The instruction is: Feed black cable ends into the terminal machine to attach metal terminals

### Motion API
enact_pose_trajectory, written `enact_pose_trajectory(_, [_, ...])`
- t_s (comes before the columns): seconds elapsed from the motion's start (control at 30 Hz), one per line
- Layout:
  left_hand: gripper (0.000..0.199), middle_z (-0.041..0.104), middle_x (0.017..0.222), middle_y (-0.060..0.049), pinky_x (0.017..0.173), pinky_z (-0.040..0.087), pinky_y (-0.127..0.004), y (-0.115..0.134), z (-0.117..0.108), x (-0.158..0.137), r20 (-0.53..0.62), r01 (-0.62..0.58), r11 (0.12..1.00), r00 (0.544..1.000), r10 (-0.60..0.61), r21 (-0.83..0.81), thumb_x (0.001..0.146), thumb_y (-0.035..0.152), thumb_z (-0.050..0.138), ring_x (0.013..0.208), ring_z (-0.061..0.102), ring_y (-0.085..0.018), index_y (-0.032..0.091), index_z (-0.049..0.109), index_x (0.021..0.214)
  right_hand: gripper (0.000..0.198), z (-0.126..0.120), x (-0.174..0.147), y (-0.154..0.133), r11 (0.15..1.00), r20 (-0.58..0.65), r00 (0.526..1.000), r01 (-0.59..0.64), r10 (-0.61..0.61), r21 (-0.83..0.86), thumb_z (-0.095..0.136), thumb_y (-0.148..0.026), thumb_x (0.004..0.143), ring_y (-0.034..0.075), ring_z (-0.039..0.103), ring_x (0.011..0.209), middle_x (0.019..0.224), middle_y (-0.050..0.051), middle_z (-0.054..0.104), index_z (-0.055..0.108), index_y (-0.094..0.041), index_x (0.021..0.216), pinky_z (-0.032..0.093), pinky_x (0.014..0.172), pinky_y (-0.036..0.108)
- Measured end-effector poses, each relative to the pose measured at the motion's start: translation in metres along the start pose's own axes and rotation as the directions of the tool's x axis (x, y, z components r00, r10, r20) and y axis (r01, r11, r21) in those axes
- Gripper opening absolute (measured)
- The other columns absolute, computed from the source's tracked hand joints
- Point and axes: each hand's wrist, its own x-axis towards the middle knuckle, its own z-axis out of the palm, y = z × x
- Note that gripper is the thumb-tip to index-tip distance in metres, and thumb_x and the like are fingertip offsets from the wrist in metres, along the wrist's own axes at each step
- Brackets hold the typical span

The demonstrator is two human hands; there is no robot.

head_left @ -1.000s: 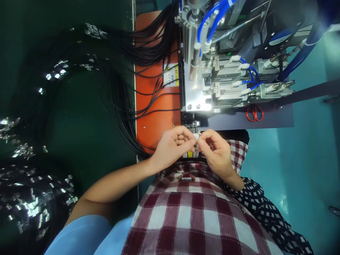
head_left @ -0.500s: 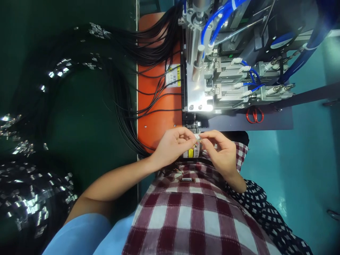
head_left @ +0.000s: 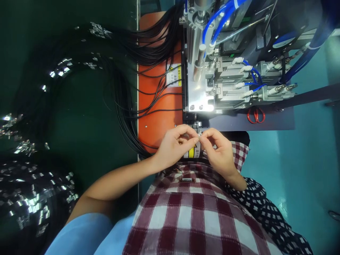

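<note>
My left hand (head_left: 176,146) is closed, with thumb and index finger pinched together in front of the machine's near edge. Meeting it tip to tip, my right hand (head_left: 218,150) is pinched as well. Between the fingertips are thin wires (head_left: 199,137), pale and mostly hidden by the fingers. Just below the hands lies a white label with a yellow block (head_left: 191,152). A small metal fixture (head_left: 197,124) of the machine sits right beyond the fingertips.
Black cables (head_left: 156,39) with shiny metal ends run over an orange plate (head_left: 148,132) into the pneumatic machine (head_left: 199,92). More cables lie coiled on the dark green surface (head_left: 79,117) at left. Red-handled scissors (head_left: 256,115) rest on the grey plate at right.
My hands have come closer together, so the fingertips now meet and cover more of the thin wires. The cables and machine stay in place; the view has shifted slightly.
</note>
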Motion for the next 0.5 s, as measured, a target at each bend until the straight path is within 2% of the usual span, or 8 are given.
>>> enact_pose_trajectory(0.1, [0.006,0.060,0.082,-0.003,0.062,0.046,-0.023,-0.006,-0.001,0.002,-0.004,-0.221,0.970,0.975,0.223,0.097,0.085,0.020,0.065,0.074,0.057,-0.013,0.015,0.066,0.082,0.013,0.001,0.001,-0.001,0.993,0.017,0.997,-0.082,0.081,0.082,0.057,-0.023,0.093,0.010,0.047,0.059,0.071,-0.003,0.052,0.056,-0.020,0.080,0.040,0.057,0.026])
enact_pose_trajectory(0.17, [0.007,0.061,0.081,-0.003,0.065,0.046,-0.024,-0.007,-0.002,0.004,0.036,-0.319,0.937,0.948,0.317,0.141,0.087,0.018,0.064,0.077,0.056,-0.013,0.016,0.066,0.081,0.013,0.002,0.000,-0.002,0.988,0.035,0.994,-0.107,0.104,0.108,0.057,-0.023,0.092,0.010,0.046,0.057,0.068,-0.003,0.050,0.056,-0.020,0.080,0.039,0.055,0.025])
enact_pose_trajectory(0.23, [0.007,0.061,0.083,-0.003,0.065,0.046,-0.024,-0.006,-0.004,0.005,0.085,-0.340,0.922,0.940,0.330,0.185,0.088,0.017,0.062,0.077,0.057,-0.013,0.016,0.065,0.081,0.013,0.001,0.001,-0.002,0.988,0.043,0.993,-0.115,0.111,0.103,0.057,-0.024,0.092,0.010,0.045,0.058,0.068,-0.003,0.050,0.056,-0.020,0.079,0.039,0.056,0.025])
enact_pose_trajectory(0.3, [0.003,0.061,0.085,-0.002,0.065,0.047,-0.023,-0.004,-0.007,0.005,0.115,-0.304,0.915,0.952,0.283,0.264,0.089,0.017,0.061,0.076,0.057,-0.012,0.016,0.063,0.091,0.013,-0.002,0.003,0.000,0.992,0.021,0.994,-0.105,0.104,0.070,0.058,-0.024,0.091,0.010,0.046,0.060,0.070,-0.003,0.052,0.056,-0.019,0.079,0.040,0.058,0.026])
enact_pose_trajectory(0.37, [0.013,0.060,0.088,-0.002,0.068,0.049,-0.024,-0.003,-0.010,0.008,0.110,-0.287,0.879,0.958,0.265,0.381,0.089,0.015,0.060,0.078,0.058,-0.013,0.017,0.060,0.102,0.013,-0.006,0.009,0.006,0.996,-0.027,0.996,-0.085,0.086,0.032,0.058,-0.025,0.091,0.011,0.048,0.063,0.073,-0.002,0.055,0.058,-0.019,0.079,0.040,0.061,0.026])
enact_pose_trajectory(0.43, [0.014,0.059,0.091,-0.003,0.074,0.051,-0.026,-0.005,-0.014,0.012,0.111,-0.348,0.790,0.934,0.340,0.504,0.091,0.013,0.056,0.084,0.058,-0.014,0.017,0.060,0.104,0.012,-0.010,0.018,0.013,0.997,-0.058,0.995,-0.080,0.080,0.003,0.059,-0.026,0.090,0.012,0.049,0.064,0.074,-0.001,0.056,0.059,-0.019,0.079,0.041,0.062,0.026])
enact_pose_trajectory(0.5, [0.012,0.059,0.092,-0.004,0.078,0.051,-0.027,-0.009,-0.018,0.018,0.142,-0.431,0.670,0.886,0.441,0.604,0.093,0.013,0.052,0.088,0.058,-0.015,0.016,0.063,0.098,0.013,-0.013,0.028,0.020,0.995,-0.049,0.994,-0.097,0.096,-0.014,0.060,-0.027,0.088,0.012,0.050,0.064,0.072,-0.001,0.057,0.059,-0.019,0.078,0.041,0.061,0.027])
